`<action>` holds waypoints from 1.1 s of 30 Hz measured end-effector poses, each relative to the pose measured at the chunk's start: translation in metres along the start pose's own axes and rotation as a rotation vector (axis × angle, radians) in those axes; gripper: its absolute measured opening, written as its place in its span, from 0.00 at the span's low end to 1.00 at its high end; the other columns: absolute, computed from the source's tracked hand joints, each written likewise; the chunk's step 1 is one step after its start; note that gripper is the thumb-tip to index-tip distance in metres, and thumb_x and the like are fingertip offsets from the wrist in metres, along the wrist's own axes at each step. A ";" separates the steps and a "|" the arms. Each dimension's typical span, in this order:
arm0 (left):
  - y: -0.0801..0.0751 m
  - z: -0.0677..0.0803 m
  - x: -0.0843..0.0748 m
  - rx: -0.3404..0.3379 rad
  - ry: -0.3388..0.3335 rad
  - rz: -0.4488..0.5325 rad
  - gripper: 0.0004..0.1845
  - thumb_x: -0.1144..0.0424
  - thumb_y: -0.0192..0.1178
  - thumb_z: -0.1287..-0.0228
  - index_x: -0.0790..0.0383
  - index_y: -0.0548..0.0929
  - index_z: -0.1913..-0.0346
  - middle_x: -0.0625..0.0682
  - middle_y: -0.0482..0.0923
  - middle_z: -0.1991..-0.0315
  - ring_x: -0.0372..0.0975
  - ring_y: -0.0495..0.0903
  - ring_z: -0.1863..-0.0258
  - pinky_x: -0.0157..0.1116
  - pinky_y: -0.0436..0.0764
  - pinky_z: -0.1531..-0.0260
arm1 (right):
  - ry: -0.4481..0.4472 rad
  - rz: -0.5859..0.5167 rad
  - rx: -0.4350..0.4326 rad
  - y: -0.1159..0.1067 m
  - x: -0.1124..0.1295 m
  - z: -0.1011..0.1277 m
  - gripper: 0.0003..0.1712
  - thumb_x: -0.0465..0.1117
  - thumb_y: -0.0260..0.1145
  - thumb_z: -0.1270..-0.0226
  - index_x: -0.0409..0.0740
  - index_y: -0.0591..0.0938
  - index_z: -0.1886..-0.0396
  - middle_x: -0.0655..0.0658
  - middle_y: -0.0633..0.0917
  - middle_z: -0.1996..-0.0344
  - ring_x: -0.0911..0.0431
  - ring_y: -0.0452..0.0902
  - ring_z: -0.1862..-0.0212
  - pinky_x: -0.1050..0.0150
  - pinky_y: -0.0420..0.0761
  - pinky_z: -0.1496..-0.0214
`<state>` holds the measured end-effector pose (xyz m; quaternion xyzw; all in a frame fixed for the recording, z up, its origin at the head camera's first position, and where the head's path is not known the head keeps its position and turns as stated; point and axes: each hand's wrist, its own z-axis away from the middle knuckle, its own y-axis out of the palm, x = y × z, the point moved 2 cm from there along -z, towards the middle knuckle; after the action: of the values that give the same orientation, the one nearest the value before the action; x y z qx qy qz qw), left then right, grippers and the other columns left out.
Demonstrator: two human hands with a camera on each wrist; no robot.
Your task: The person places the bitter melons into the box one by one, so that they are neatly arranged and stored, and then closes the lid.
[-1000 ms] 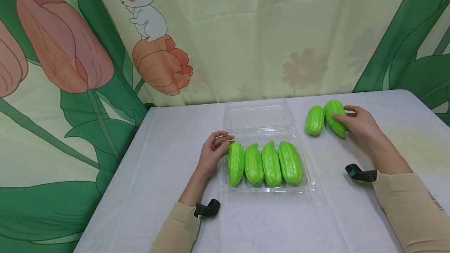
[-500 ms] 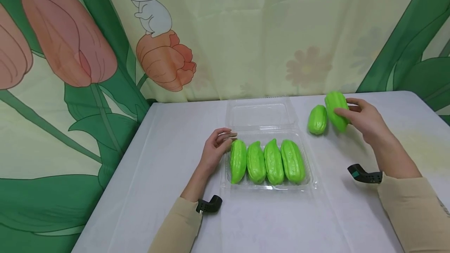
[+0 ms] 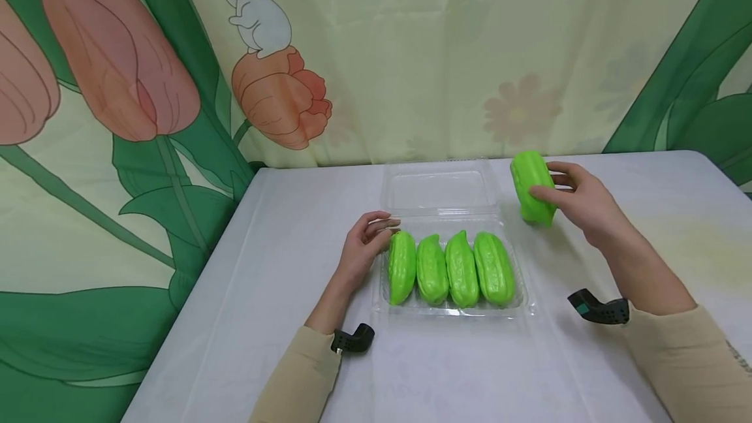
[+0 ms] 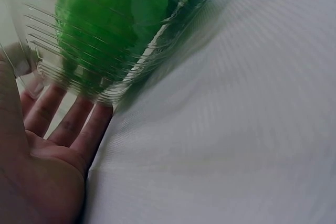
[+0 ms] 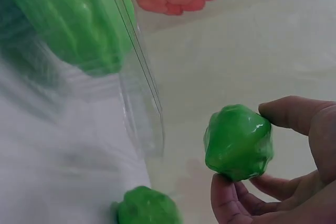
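Note:
My right hand [image 3: 584,204] holds a green, bumpy bitter melon [image 3: 529,181] above the right back of the table, pinched between thumb and fingertips. Seen end-on in the right wrist view, that melon [image 5: 239,142] is raised over the cloth. Another bitter melon [image 5: 148,206] lies below it there; the held one hides it in the head view. Several more bitter melons [image 3: 462,269] lie side by side in a hinged clear plastic box [image 3: 452,312]. My left hand [image 3: 361,250] rests at the box's left back corner, its relaxed fingers [image 4: 71,119] touching the wall.
The box's lid [image 3: 439,189] lies folded back towards the rear edge of the white-covered table [image 3: 282,292]. Directly behind the table hangs a printed curtain [image 3: 411,70]. A black wrist device [image 3: 599,309] juts from the right sleeve, and a similar one [image 3: 354,338] from the left.
My right hand has lifted a bitter melon from the table's right back and carried it left, over the other loose one. The left hand stays at the box's corner.

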<state>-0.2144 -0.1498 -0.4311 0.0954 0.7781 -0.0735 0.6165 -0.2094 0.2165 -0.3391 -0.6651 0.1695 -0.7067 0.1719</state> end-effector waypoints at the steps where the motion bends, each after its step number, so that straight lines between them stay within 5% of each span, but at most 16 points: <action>1: 0.000 0.000 0.000 0.001 0.000 -0.002 0.19 0.71 0.57 0.28 0.71 0.73 0.38 0.66 0.80 0.43 0.53 0.81 0.43 0.35 0.81 0.50 | -0.009 0.001 0.009 0.003 0.002 0.002 0.48 0.52 0.61 0.25 0.32 0.48 0.20 0.22 0.59 0.28 0.28 0.58 0.31 0.38 0.69 0.37; 5: 0.001 -0.001 0.001 -0.005 -0.003 -0.006 0.19 0.71 0.57 0.29 0.71 0.73 0.38 0.66 0.80 0.43 0.51 0.81 0.43 0.34 0.81 0.50 | -0.041 -0.012 0.049 0.017 0.011 0.010 0.47 0.50 0.63 0.26 0.32 0.50 0.21 0.24 0.62 0.30 0.32 0.63 0.34 0.67 0.76 0.50; 8: 0.001 -0.001 0.001 -0.005 -0.005 -0.004 0.19 0.71 0.57 0.28 0.71 0.72 0.37 0.66 0.80 0.43 0.51 0.81 0.43 0.34 0.80 0.49 | -0.048 -0.029 0.087 0.024 0.017 0.016 0.47 0.48 0.64 0.26 0.33 0.50 0.21 0.26 0.63 0.31 0.33 0.65 0.35 0.77 0.74 0.58; 12: 0.001 -0.001 0.001 -0.004 -0.011 -0.004 0.19 0.71 0.57 0.28 0.70 0.73 0.37 0.65 0.80 0.43 0.51 0.81 0.43 0.34 0.80 0.49 | -0.047 -0.028 0.141 0.033 0.023 0.022 0.47 0.48 0.64 0.26 0.33 0.50 0.21 0.26 0.62 0.30 0.33 0.65 0.33 0.60 0.79 0.45; 16: 0.001 -0.001 0.001 -0.003 -0.013 -0.006 0.19 0.70 0.58 0.28 0.71 0.72 0.37 0.65 0.80 0.43 0.51 0.81 0.43 0.34 0.80 0.49 | -0.045 -0.033 0.182 0.042 0.028 0.029 0.48 0.48 0.66 0.27 0.33 0.51 0.21 0.27 0.63 0.30 0.32 0.64 0.32 0.39 0.69 0.35; 23: 0.001 -0.001 0.002 -0.005 -0.011 -0.011 0.19 0.70 0.57 0.28 0.70 0.73 0.37 0.66 0.80 0.43 0.51 0.81 0.43 0.34 0.80 0.48 | -0.064 -0.041 0.268 0.061 0.034 0.037 0.48 0.47 0.67 0.28 0.32 0.51 0.22 0.27 0.64 0.32 0.31 0.64 0.33 0.37 0.70 0.36; 33: 0.002 -0.001 0.000 -0.007 -0.015 -0.007 0.19 0.71 0.57 0.28 0.70 0.73 0.37 0.66 0.80 0.43 0.51 0.81 0.43 0.34 0.81 0.49 | -0.070 -0.082 0.373 0.092 0.046 0.045 0.49 0.49 0.69 0.32 0.37 0.54 0.22 0.30 0.69 0.36 0.37 0.73 0.37 0.47 0.76 0.42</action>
<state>-0.2145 -0.1479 -0.4313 0.0899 0.7740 -0.0735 0.6225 -0.1650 0.1137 -0.3391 -0.6522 0.0021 -0.7087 0.2691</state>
